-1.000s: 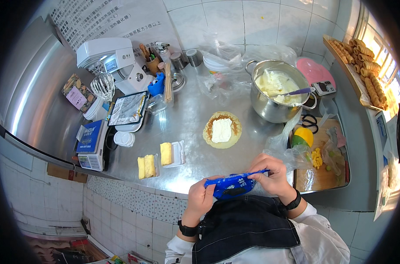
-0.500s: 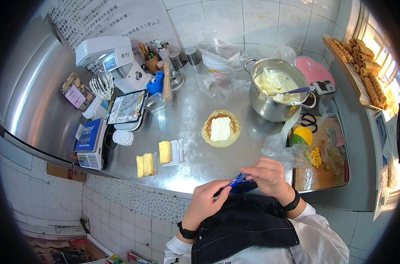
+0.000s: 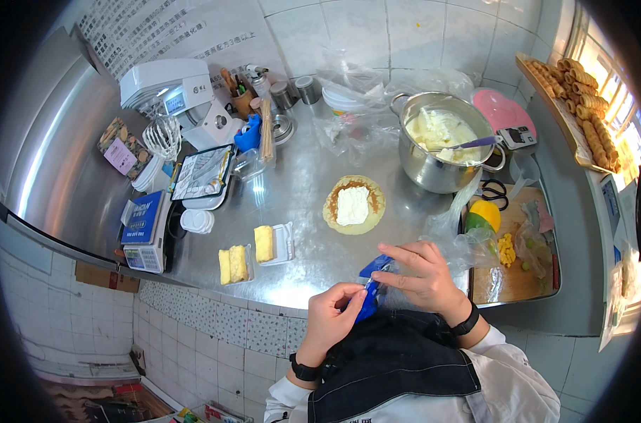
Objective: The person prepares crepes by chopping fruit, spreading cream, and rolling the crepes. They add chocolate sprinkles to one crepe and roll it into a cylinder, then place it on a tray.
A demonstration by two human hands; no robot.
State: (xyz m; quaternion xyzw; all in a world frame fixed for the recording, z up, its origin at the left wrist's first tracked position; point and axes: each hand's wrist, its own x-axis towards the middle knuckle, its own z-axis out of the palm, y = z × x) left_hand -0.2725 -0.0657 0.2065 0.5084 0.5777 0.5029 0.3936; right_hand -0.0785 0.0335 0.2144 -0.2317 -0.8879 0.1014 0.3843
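In front of my apron, between both hands, is a shiny blue packet. My left hand pinches its lower part between thumb and fingers. My right hand grips the upper end, with two fingers stretched across it; its contents are hidden. Beyond my hands a thin round pancake lies flat on the steel table, with a white patch of cream spread over its middle. A steel pot of cream stands to the right of the pancake, a purple-handled spatula resting in it.
Yellow cake slices and another slice in clear boxes lie at the left. A cutting board at the right carries a mango, diced fruit and scissors. A stand mixer and a scale line the left side.
The blue packet has turned more upright and shows more of its surface. My right hand's fingers have straightened and shifted slightly left; my left hand has moved a little.
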